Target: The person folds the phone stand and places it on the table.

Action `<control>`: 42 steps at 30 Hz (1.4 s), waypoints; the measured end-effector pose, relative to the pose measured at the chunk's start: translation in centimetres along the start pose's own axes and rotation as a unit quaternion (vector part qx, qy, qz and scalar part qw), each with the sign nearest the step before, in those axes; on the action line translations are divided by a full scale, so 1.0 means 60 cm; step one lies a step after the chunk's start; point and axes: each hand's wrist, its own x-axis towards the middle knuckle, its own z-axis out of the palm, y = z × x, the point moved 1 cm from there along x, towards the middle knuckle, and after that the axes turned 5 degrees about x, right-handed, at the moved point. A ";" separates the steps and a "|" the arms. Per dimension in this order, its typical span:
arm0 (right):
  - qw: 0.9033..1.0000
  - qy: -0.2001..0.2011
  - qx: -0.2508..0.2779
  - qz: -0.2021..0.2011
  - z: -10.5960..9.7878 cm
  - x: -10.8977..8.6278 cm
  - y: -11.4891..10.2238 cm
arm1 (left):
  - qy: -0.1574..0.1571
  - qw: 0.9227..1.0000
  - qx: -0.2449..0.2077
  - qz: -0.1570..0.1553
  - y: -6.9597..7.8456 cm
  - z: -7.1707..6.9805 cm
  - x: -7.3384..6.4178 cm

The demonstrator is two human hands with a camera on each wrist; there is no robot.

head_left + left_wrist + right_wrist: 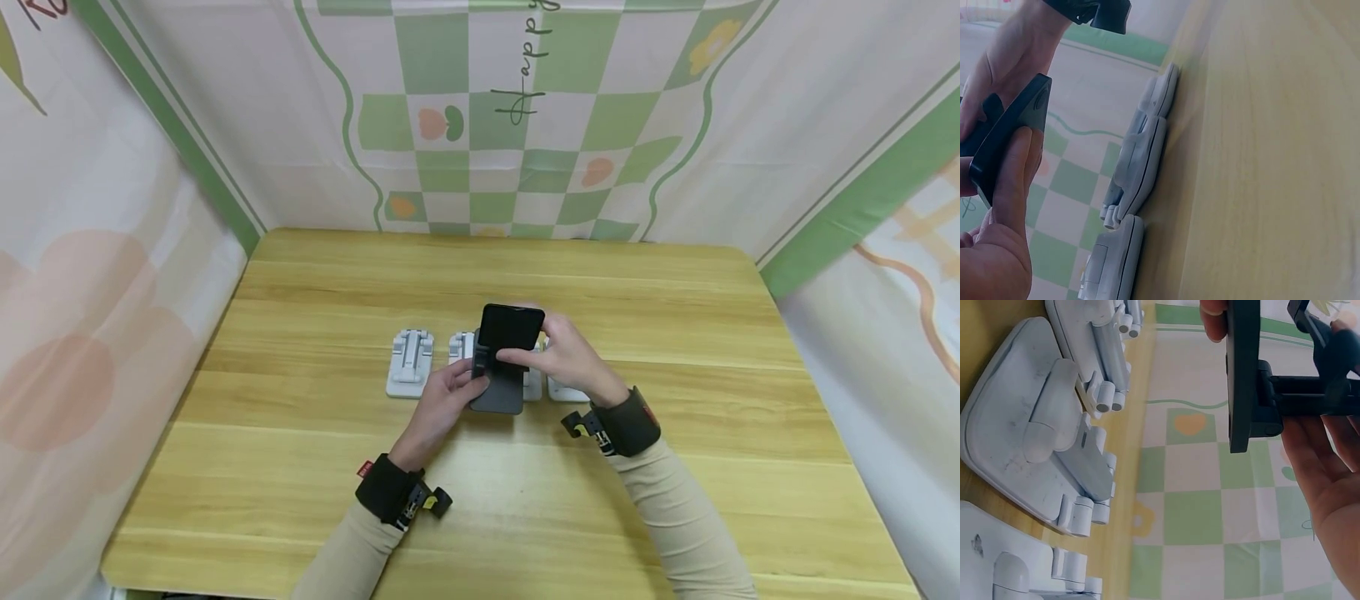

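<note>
A black foldable phone stand (512, 327) is held above the table between both hands, its upper plate opened away from its flat base. My left hand (442, 404) grips the base at its left side, thumb on top, fingers beneath, as the left wrist view shows. On the upper plate, my right hand (573, 360) has its thumb across the front and its fingers behind. The right wrist view shows the base edge-on (1243, 381) and the hinged arm (1300, 394) joining it. Several white folded phone stands (410, 363) lie in a row below; the hands and black stand partly cover some.
The wooden table (300, 467) extends around the row on all sides. Behind it hangs a green-and-white checked curtain (495, 167), with more printed cloth (112, 250) at the sides. Wrist bands with small cameras (626, 421) are worn on both arms.
</note>
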 end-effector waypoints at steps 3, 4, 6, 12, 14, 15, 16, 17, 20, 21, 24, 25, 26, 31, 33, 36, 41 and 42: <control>1.000 0.009 -0.001 -0.009 0.000 0.000 -0.004 | -0.002 1.000 -0.004 0.006 -0.004 0.001 0.002; 1.000 0.012 0.000 -0.011 0.000 0.000 -0.003 | -0.003 1.000 -0.005 0.009 -0.005 0.002 0.002; 1.000 0.016 0.003 -0.016 0.000 0.001 0.002 | -0.005 1.000 -0.009 0.015 -0.005 0.003 0.002; 0.999 0.024 0.002 -0.029 0.004 0.005 0.035 | -0.012 1.000 -0.019 0.020 -0.005 0.004 0.000; 0.999 0.028 0.002 -0.033 0.005 0.008 0.051 | -0.014 1.000 -0.018 0.021 -0.005 0.004 0.000; 0.999 0.031 0.001 -0.036 0.005 0.008 0.058 | -0.015 0.999 -0.020 0.021 -0.005 0.004 0.000; 0.999 0.035 0.002 -0.038 0.005 0.009 0.066 | -0.016 0.999 -0.020 0.021 -0.005 0.004 0.000; 0.998 0.037 0.001 -0.041 0.005 0.009 0.069 | -0.017 0.999 -0.021 0.020 -0.005 0.004 0.000; 0.998 0.043 -0.004 -0.054 0.006 0.008 0.073 | -0.020 0.999 -0.023 0.020 -0.005 0.005 0.000; 0.997 0.045 -0.006 -0.058 0.006 0.008 0.074 | -0.020 0.999 -0.024 0.019 -0.006 0.005 0.000; 0.996 0.055 -0.014 -0.069 0.007 0.008 0.076 | -0.022 0.999 -0.022 0.021 -0.006 0.005 0.001; 0.995 0.059 -0.016 -0.073 0.008 0.009 0.077 | -0.023 0.999 -0.023 0.021 -0.006 0.005 0.001; 0.995 0.063 -0.019 -0.077 0.008 0.009 0.078 | -0.022 0.999 -0.025 0.021 -0.006 0.005 0.001; 0.993 0.078 -0.025 -0.089 0.009 0.011 0.080 | -0.023 0.999 -0.027 0.024 -0.006 0.007 0.002; 0.993 0.079 -0.023 -0.086 0.009 0.011 0.081 | -0.023 0.999 -0.026 0.025 -0.005 0.007 0.001; 0.993 0.080 -0.024 -0.080 0.009 0.011 0.081 | -0.022 0.999 -0.023 0.025 -0.005 0.008 0.000; 0.994 0.080 -0.022 -0.069 0.009 0.008 0.062 | -0.021 0.999 -0.020 0.021 -0.007 0.008 0.000; 0.995 0.079 -0.021 -0.065 0.009 0.007 0.053 | -0.021 0.999 -0.020 0.021 -0.008 0.008 -0.001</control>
